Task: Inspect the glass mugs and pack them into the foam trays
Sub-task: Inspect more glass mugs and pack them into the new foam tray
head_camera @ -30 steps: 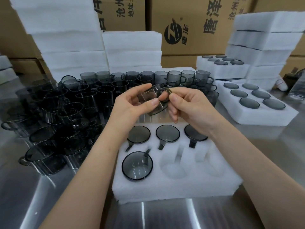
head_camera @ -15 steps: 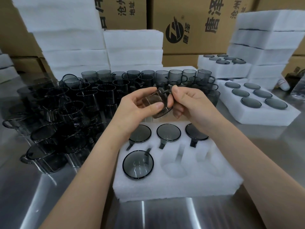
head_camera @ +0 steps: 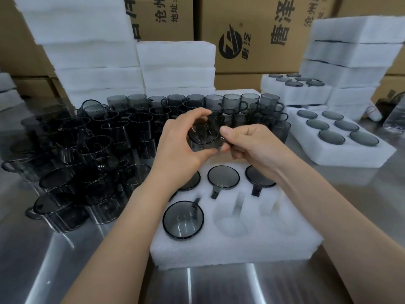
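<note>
Both hands hold one smoky grey glass mug [head_camera: 203,133] above the near foam tray [head_camera: 236,251]. My left hand [head_camera: 177,145] wraps its body from the left, and my right hand [head_camera: 247,142] pinches its handle on the right. The mug's round end faces me. The tray holds several mugs upside down: three in the far row [head_camera: 223,177] and one at the near left [head_camera: 183,219]. Two near pockets [head_camera: 232,224] are empty. A crowd of loose mugs [head_camera: 105,150] stands to the left and behind.
A filled foam tray [head_camera: 341,148] lies at the right, another [head_camera: 293,88] sits behind it. Stacks of white foam trays [head_camera: 87,51] rise at the back left, the back middle and the right [head_camera: 350,62]. Cardboard boxes [head_camera: 252,29] line the back. The table is shiny steel [head_camera: 43,260].
The mug has been turned in my hands, so its round end now faces me. My right hand has shifted from the rim to the handle.
</note>
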A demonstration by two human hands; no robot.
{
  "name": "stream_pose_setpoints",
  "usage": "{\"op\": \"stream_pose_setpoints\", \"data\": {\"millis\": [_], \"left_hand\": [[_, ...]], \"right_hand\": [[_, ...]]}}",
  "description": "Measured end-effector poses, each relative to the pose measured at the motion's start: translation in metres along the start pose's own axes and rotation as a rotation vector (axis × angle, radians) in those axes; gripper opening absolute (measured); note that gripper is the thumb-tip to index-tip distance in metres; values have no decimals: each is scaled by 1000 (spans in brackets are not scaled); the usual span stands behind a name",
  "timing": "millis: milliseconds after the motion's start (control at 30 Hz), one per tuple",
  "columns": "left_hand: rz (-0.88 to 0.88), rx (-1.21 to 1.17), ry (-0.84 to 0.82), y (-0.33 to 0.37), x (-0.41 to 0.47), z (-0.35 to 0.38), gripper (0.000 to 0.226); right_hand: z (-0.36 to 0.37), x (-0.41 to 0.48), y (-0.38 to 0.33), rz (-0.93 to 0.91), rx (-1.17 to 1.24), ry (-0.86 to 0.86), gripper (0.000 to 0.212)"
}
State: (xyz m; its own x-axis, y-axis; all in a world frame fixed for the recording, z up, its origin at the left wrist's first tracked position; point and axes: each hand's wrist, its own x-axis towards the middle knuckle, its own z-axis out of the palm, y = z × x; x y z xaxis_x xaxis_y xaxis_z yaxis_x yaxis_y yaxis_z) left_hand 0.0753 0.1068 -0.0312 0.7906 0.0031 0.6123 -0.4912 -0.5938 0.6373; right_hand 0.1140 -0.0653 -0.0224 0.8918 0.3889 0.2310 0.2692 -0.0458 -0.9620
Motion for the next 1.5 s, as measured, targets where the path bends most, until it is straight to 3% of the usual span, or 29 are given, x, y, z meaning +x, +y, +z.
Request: {"op": "stream_pose_setpoints", "data": {"millis": [133, 300, 500, 633, 833, 933, 1067, 1167, 1267, 1367, 1500], "left_hand": [[20, -29, 66, 2, 0, 1, 64], [-45, -238, 64, 2, 0, 1, 63], [-47, -492, 21, 1, -1, 3, 60], [-40, -345, -47, -2, -1, 3, 71], [118, -94, -86, 3, -2, 3, 68], [129, -109, -104, 6, -2, 3, 67], [125, -127, -123, 8, -2, 2, 65], [111, -180, -78, 6, -2, 1, 62], [61, -217, -41, 6, -2, 0, 53], [51, -198, -51, 6, -2, -1, 48], [82, -161, -103, 4, -2, 1, 52]], "right_hand": [[-1, 0, 0, -63, 100, 67, 24], [-6, 2, -1, -92, 175, 152, 9], [-3, -2, -5, -35, 293, -134, 43], [-1, -5, -5, -104, 295, -114, 46], [4, -5, -3, -189, 15, 100, 42], [4, -3, -4, -208, 9, 174, 28], [3, -3, -6, -156, 188, 141, 26], [0, -3, -9, -80, 407, 0, 12], [-4, -3, -10, -37, 539, -159, 30], [-5, -4, -9, -38, 513, -178, 37], [-3, -3, -6, -68, 317, -52, 31]]}}
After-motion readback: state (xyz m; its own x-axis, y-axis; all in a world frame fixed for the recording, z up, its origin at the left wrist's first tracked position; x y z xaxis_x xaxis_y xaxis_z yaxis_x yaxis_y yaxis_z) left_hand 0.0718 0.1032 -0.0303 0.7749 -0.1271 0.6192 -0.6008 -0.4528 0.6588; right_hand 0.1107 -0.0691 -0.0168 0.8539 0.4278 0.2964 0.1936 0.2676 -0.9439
